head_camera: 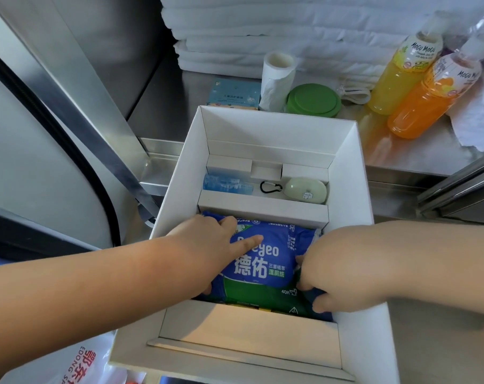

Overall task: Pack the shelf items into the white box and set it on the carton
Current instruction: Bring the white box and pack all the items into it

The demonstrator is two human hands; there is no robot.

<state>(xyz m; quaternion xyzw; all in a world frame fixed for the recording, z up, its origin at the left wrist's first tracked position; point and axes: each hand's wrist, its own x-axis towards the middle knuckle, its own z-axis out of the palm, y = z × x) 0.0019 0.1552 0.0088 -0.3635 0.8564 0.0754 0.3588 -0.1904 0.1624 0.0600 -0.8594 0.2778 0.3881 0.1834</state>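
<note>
The open white box (354, 173) stands in front of the steel shelf. A blue and green wet-wipe pack (265, 261) lies in its near compartment. My left hand (218, 245) rests on the pack's left side, forefinger stretched across the top. My right hand (343, 267) grips the pack's right edge, fingers curled down along it. In the far compartment lie a clear blue bottle (227, 185) and a pale green case (306, 189) with a black carabiner (270, 187).
On the steel shelf (166, 106) behind the box are a small blue packet (235, 94), a paper roll (277, 79), a green lid (314, 99), two Mogu Mogu juice bottles (401, 70), crumpled paper and a stack of white towels (290, 29). A plastic bag (77, 361) lies lower left.
</note>
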